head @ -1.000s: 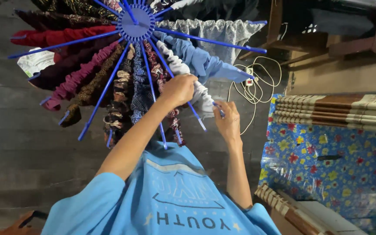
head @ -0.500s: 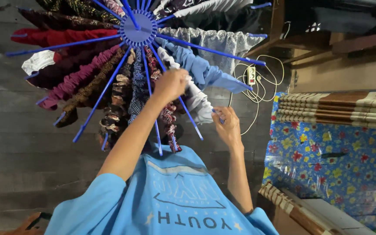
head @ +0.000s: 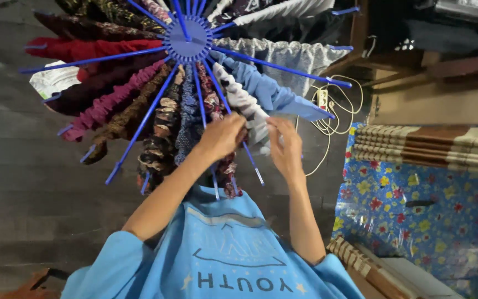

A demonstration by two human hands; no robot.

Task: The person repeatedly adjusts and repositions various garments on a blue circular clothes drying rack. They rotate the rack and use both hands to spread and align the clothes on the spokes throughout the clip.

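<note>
A blue round hanger [head: 188, 37] with long spokes fans out in front of me, with bunched cloths threaded on most spokes. A white cloth [head: 239, 97] sits on one lower right spoke, next to a light blue cloth [head: 266, 88]. My left hand [head: 222, 135] is closed around the lower end of the white cloth and its spoke. Just to its right, my right hand [head: 286, 147] has its fingers on the same cloth's end. Dark patterned cloths [head: 161, 127] hang left of my left hand. My blue shirt [head: 217, 249] fills the bottom.
A white power strip with coiled cable [head: 323, 99] lies on the dark wooden floor [head: 29, 188]. On the right are a blue flowered sheet [head: 416, 210] and striped rolled mats [head: 432, 144]. A white bag [head: 48, 80] lies at the left, and wooden furniture legs [head: 399, 69] stand at the top right.
My left hand slid down the white cloth toward the spoke's end. My right hand left the spoke tip and rose to the cloth's end, so the hands are now close together.
</note>
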